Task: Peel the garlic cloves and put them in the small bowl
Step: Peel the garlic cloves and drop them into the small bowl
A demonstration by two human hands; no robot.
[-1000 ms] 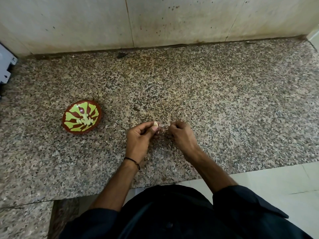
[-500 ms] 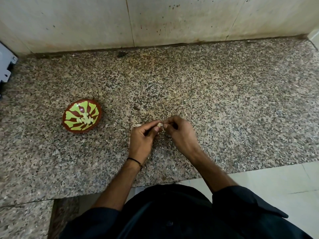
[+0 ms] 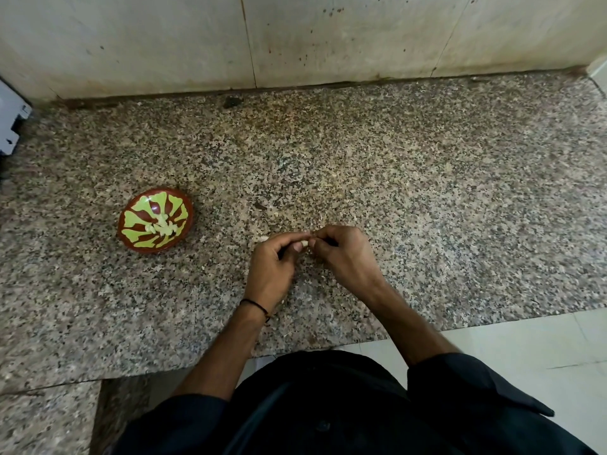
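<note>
A speckled stone counter (image 3: 427, 192) fills most of the view, backed by a stained pale wall (image 3: 328, 37), with light floor tiles (image 3: 525, 349) below its front edge on the right. A white plastic object (image 3: 13, 119) pokes in at the counter's left edge. The small bowl (image 3: 144, 248), red-brown with a green pattern, sits upright toward the left side, well apart from the hands, and holds a few peeled cloves (image 3: 161, 226) at its middle. Nothing lies between it and the hands.

Near the middle of the counter, closer to the front edge, the left hand (image 3: 272, 267) and the right hand (image 3: 345, 254) meet fingertip to fingertip, both curled and pinching one garlic clove (image 3: 305, 243). Only a pale bit of it shows between the fingers, so its long axis cannot be told. A black thread (image 3: 254, 304) circles the left wrist. A tiny pale scrap (image 3: 264, 238) lies just beyond the left hand.
</note>
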